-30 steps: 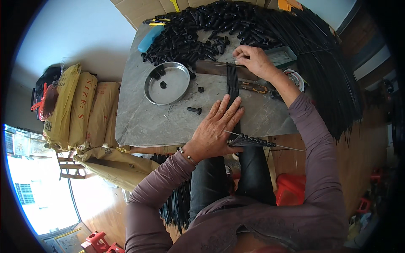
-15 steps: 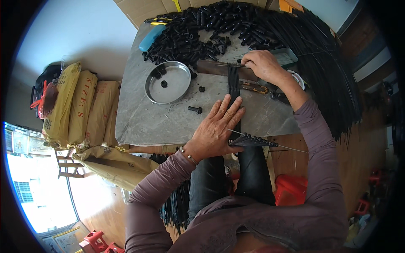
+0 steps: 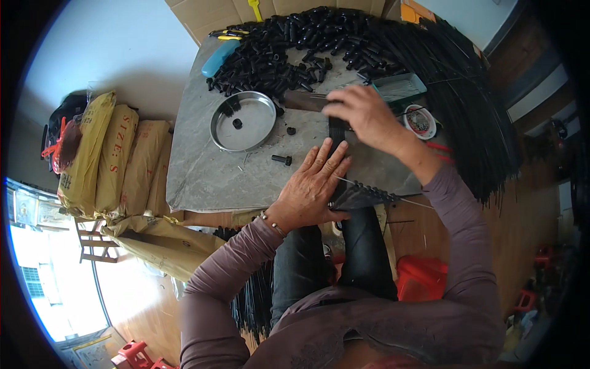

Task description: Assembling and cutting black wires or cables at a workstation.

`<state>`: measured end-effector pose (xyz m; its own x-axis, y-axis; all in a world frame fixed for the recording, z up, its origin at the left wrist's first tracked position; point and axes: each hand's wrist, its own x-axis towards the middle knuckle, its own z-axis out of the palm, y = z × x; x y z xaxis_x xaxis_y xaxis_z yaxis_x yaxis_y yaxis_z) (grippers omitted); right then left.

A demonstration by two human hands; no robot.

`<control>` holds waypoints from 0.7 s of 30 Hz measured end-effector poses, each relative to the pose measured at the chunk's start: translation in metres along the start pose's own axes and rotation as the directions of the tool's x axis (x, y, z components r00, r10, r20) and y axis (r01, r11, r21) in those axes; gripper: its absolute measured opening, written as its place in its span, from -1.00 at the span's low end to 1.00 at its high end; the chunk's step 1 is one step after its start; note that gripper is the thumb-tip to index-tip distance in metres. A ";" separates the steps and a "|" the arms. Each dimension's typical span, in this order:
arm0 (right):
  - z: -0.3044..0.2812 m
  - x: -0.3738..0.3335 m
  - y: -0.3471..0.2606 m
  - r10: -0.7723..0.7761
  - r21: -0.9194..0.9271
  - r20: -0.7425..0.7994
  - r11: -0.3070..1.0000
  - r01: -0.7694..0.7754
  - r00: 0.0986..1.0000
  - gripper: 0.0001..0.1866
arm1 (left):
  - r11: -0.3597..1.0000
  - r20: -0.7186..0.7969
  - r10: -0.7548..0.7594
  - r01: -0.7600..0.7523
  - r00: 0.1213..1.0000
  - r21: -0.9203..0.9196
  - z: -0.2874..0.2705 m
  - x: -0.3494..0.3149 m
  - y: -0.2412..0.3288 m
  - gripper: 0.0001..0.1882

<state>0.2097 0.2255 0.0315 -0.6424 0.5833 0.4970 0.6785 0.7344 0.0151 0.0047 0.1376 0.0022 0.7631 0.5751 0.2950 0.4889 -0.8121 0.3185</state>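
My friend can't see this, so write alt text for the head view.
A person's left hand rests flat on thin black strands at a gray table; the blurred right hand is near their far end. A round metal tray sits left, black tubular pieces heaped behind.

A grey table (image 3: 215, 178) carries a metal dish (image 3: 255, 128), black tubes (image 3: 270, 54) and, seemingly, black rods (image 3: 336, 130).
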 end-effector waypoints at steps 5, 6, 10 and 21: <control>0.008 -0.008 -0.008 -0.085 -0.064 0.102 0.994 0.092 0.991 -0.71 | 0.994 0.080 0.080 -0.086 0.994 0.067 -0.004 -0.004 0.001 -0.14; 0.009 -0.010 -0.004 -0.077 -0.081 0.084 0.993 0.084 0.994 -0.71 | 0.991 0.083 0.099 -0.106 0.992 0.083 -0.012 -0.006 0.002 -0.14; -0.027 -0.001 -0.019 -0.129 -0.146 0.034 0.980 0.132 0.991 -0.70 | 0.908 -0.086 0.113 -0.138 0.990 -0.395 -0.097 -0.007 0.023 -0.57; -0.065 -0.066 -0.134 -0.339 0.688 0.634 -0.163 -0.707 0.695 -0.79 | 0.346 0.125 -0.525 0.346 0.842 -0.872 -0.134 -0.076 0.022 -0.63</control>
<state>0.1845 0.0665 0.0528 -0.9024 0.3763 -0.2099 0.0985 -0.2940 -0.9507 -0.0993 0.0890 0.1075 0.4383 0.8983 -0.0317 0.0640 0.0040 0.9979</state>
